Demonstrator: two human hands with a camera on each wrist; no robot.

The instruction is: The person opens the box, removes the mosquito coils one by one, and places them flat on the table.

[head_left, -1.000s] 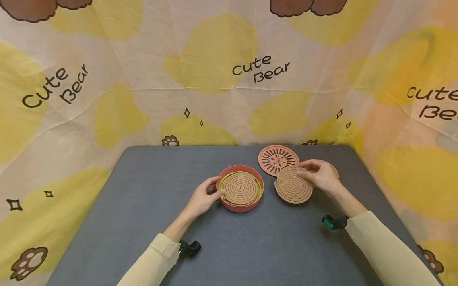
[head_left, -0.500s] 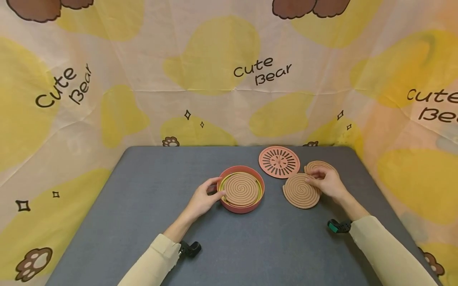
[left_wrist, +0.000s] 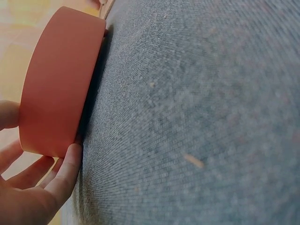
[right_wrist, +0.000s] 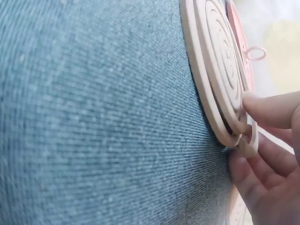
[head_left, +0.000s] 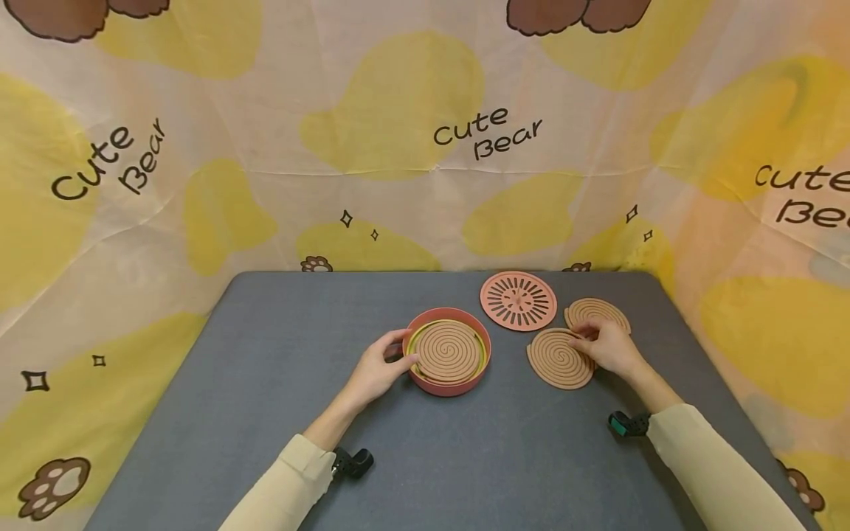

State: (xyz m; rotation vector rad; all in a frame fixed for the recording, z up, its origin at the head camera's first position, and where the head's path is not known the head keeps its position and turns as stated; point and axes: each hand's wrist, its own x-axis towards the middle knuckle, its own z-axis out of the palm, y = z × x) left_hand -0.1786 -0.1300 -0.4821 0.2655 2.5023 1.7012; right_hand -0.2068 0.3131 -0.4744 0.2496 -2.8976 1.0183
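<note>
A round red tin [head_left: 446, 389] stands mid-table with a brown mosquito coil [head_left: 448, 350] inside a thin yellow-green ring. My left hand [head_left: 375, 372] grips its left side, thumb over the rim; in the left wrist view the fingers press the outer wall [left_wrist: 63, 79]. To the right, another mosquito coil [head_left: 560, 359] lies low at the table. Its right edge is pinched by my right hand [head_left: 612, 348], thumb on top; the right wrist view shows this coil [right_wrist: 206, 65] with a loose outer turn near the fingertips. Behind that hand lies a third mosquito coil [head_left: 598, 308], partly covered.
The pink slotted lid [head_left: 518, 301] lies flat behind the tin, a small loop [right_wrist: 256, 53] standing up from it. Dark grey cloth covers the table [head_left: 299, 317]. A patterned curtain [head_left: 392, 192] rises along the back and both sides.
My right hand has brought the coil down and slightly right, off its overlap with the lid, then settled it near the table. The left hand and tin hold nearly the same place.
</note>
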